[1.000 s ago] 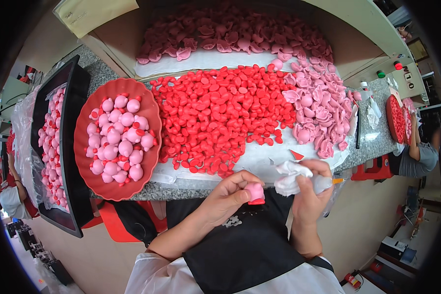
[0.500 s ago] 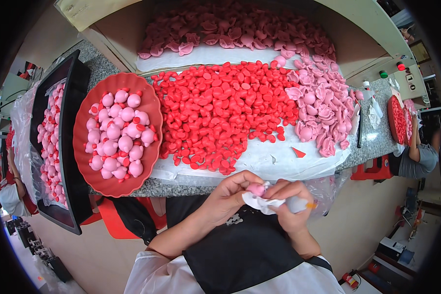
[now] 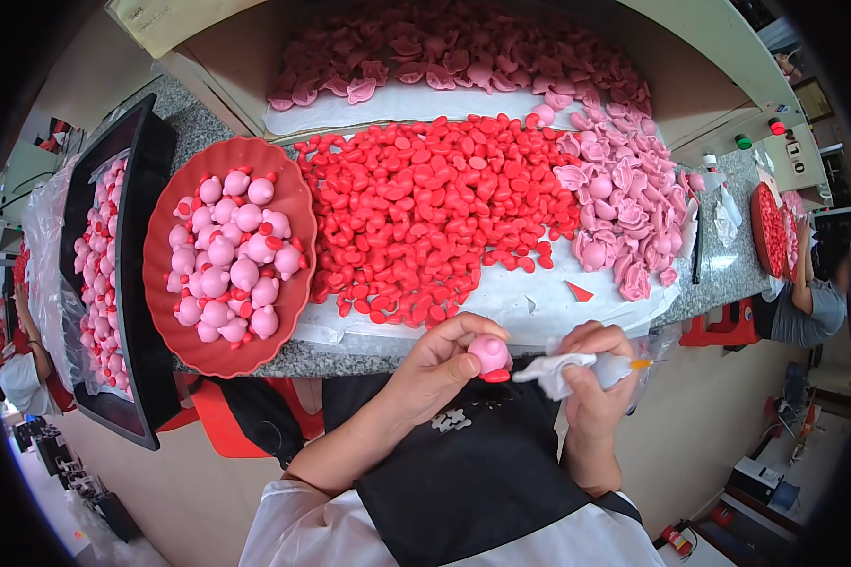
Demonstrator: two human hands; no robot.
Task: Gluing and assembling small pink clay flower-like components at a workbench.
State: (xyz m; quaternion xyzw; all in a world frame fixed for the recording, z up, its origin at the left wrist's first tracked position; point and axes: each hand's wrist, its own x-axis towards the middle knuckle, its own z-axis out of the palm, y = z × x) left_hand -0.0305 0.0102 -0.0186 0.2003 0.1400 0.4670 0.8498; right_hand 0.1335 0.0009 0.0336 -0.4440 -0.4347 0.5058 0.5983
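Pinched between the thumb and fingers of my left hand [image 3: 440,370] is a round pink figure [image 3: 489,352] with a red part at its underside. A little to the right, my right hand [image 3: 593,392] is closed around a small translucent squeeze bottle [image 3: 613,369] with an orange needle tip pointing right. The same hand grips a crumpled white tissue [image 3: 550,370], whose end reaches toward the figure. Ahead on the worktop lie a large heap of red bean-shaped parts [image 3: 416,217] and a pile of pink shell-like parts [image 3: 624,198].
A scalloped red bowl [image 3: 165,326] at left holds several pink-and-red figures. Beyond it stands a black tray [image 3: 147,283] with more. White paper [image 3: 539,317] covers part of the granite worktop. A shelf [image 3: 217,90] holds more pink parts. Other people sit far left and right [image 3: 818,307].
My right hand with the tissue and bottle has moved right, away from the figure. The figure now shows plainly in my left hand, its red part facing down.
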